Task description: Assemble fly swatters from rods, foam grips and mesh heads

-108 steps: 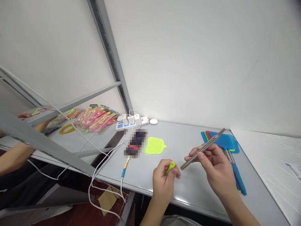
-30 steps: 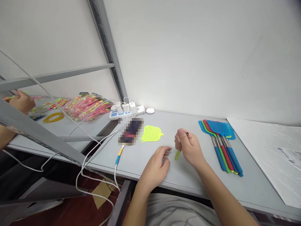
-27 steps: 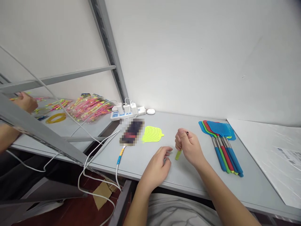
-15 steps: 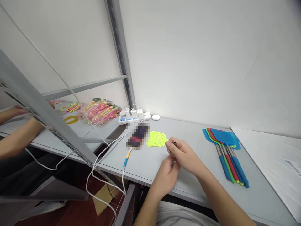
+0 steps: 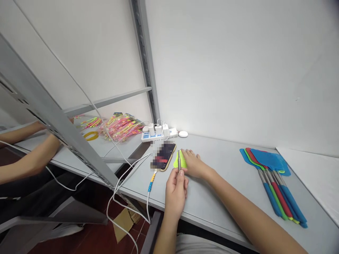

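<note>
My left hand (image 5: 175,192) is closed round the lower part of a metal telescopic rod (image 5: 179,161), which points away from me. The yellow-green grip seen on it earlier is hidden in the hand. Behind the rod lies a flat, perforated yellow-green fly swatter head (image 5: 176,163) on the grey table. My right hand (image 5: 195,165) reaches across and rests on the right part of that head, fingers stretched over it. To the right lie several fly swatters (image 5: 277,187) side by side, with blue, red and green heads and handles.
A phone (image 5: 164,157) on a charging cable lies left of the swatter head. Behind it stands a power strip (image 5: 159,134) with plugs. A grey metal frame (image 5: 76,148) separates the neighbouring table, with bagged pink-yellow items (image 5: 122,127) and another person's arm (image 5: 34,155).
The rod has passed from my right hand to my left, its metal end now raised. My right hand has moved left onto the swatter head. The view has turned slightly left.
</note>
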The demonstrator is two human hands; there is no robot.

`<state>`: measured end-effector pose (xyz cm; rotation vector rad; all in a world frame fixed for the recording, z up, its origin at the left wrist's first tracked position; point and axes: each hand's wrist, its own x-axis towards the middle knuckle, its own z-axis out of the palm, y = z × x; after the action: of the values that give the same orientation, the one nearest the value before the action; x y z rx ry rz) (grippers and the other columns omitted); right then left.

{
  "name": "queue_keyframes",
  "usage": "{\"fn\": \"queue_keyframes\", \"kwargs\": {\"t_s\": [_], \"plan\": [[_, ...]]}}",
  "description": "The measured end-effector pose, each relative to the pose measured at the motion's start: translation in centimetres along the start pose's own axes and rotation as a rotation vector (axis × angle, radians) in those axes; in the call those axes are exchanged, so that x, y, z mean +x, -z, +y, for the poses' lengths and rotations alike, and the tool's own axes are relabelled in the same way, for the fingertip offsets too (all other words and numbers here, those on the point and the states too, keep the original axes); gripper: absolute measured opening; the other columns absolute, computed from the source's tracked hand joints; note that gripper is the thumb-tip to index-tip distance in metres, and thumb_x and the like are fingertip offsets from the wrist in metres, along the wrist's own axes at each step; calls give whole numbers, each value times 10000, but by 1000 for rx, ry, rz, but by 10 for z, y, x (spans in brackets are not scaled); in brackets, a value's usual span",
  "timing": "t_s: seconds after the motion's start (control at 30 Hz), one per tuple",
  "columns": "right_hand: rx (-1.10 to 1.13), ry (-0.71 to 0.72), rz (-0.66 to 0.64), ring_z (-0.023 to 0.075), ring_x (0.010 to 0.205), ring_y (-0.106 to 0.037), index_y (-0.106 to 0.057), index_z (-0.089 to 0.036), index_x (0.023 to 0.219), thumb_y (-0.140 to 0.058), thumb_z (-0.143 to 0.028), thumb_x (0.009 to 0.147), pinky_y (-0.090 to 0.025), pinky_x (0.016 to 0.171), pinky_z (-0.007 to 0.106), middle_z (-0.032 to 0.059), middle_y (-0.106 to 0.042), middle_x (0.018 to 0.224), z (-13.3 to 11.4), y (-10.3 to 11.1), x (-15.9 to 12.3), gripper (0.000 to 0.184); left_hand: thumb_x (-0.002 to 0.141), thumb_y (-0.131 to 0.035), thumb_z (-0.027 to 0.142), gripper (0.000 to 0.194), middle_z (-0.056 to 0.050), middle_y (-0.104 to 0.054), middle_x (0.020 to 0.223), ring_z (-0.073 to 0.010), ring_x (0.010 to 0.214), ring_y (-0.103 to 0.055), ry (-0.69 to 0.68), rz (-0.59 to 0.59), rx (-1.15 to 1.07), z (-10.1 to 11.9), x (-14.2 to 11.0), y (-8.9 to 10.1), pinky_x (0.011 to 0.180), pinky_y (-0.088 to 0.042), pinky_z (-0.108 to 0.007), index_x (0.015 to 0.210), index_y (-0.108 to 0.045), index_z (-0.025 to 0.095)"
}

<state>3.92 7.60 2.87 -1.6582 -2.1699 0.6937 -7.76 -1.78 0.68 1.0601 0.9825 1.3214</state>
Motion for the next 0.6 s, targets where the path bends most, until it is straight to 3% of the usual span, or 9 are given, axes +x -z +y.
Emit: {"fn": "queue_keyframes", "kwargs": {"t_s": [0.07,0.17,0.3,0.4,0.5,0.6], "plan": [[-47,17,-8,380,1438,-176,-310,-125,1482,-673,-387,799,-160,1111,552,228,-253,1554,4,-7,-5,816,935,-473,521,340,80,-414,597,-44,410,-314,13,-8,30,-4,3,2,375,-272,-149,992,-550,195],[-91,30,28,329,1357,-352,-442,-105,1382,-610,-314,849,-277,1066,437,229,-414,1454,3,-9,-23,597,941,-465,517,345,78,-406,593,-49,420,-312,33,-48,72,-7,2,0,382,-268,-155,1009,-557,192],[-99,-12,105,278,987,-598,-604,-125,1074,-593,-283,847,-422,807,330,184,-645,1078,5,2,-49,278,945,-465,515,365,77,-382,581,-52,438,-320,44,-118,118,-6,-3,-7,417,-283,-163,1040,-573,181],[-53,-86,226,210,679,-585,-586,-173,886,-525,-297,885,-390,617,291,83,-652,770,19,18,-71,139,945,-465,518,383,75,-371,584,-56,451,-304,71,-184,127,-4,-6,-11,431,-277,-169,1071,-584,176],[71,-190,450,165,561,-512,-525,-194,793,-328,-366,980,-352,533,274,25,-581,642,42,36,-98,321,942,-481,504,386,65,-383,587,-67,482,-320,83,-266,199,-3,-8,-15,450,-284,-176,1083,-611,169],[638,-278,889,112,444,-368,-469,-212,751,-379,-522,958,-289,431,250,-50,-439,549,59,48,-128,383,938,-506,467,350,23,-507,670,-96,594,-435,32,-352,339,-2,-11,-27,534,-355,-185,1072,-650,178]]}}
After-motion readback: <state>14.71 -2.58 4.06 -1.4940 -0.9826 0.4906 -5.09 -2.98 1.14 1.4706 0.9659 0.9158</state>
